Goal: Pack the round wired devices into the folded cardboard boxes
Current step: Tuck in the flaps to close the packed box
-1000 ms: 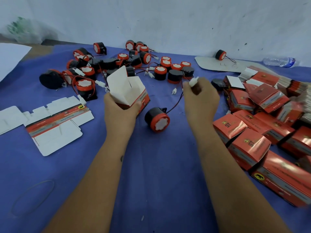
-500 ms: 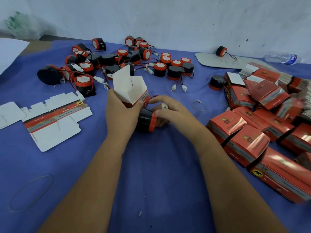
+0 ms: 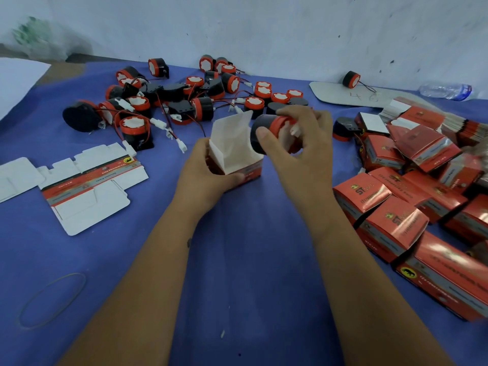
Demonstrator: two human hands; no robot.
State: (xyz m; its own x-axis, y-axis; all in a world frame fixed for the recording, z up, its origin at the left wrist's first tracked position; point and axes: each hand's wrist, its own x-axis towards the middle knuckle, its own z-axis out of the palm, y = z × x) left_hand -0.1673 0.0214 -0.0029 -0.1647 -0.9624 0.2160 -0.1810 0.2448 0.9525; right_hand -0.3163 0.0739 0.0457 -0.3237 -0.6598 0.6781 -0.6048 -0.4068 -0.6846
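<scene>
Black-bodied with an orange rim, the round device sits pinched in the right hand, thumb on its dark side and the other fingers curled over the orange end. Its white connector seems bunched inside the palm, though the wire itself is mostly hidden. The device hangs just above and to the right of the open box, tilted with the black end toward the mouth.

That box stands on the blue desk, gripped by the left hand, whose fingers wrap its near and left walls while the thumb lies along the front bottom edge. The white lid flap stands up behind the opening, beyond both sets of fingertips.

To do this step well, I judge the left hand should keep the walls square and the flap held back, while the right brings the device down black end first, centred over the mouth, with the wire tucked in rather than left trailing over a wall where closing the lid could crush it.

Beyond the fingers lie many loose devices. To the right of the right hand are closed boxes; left of the left hand lies a flat unfolded carton.
</scene>
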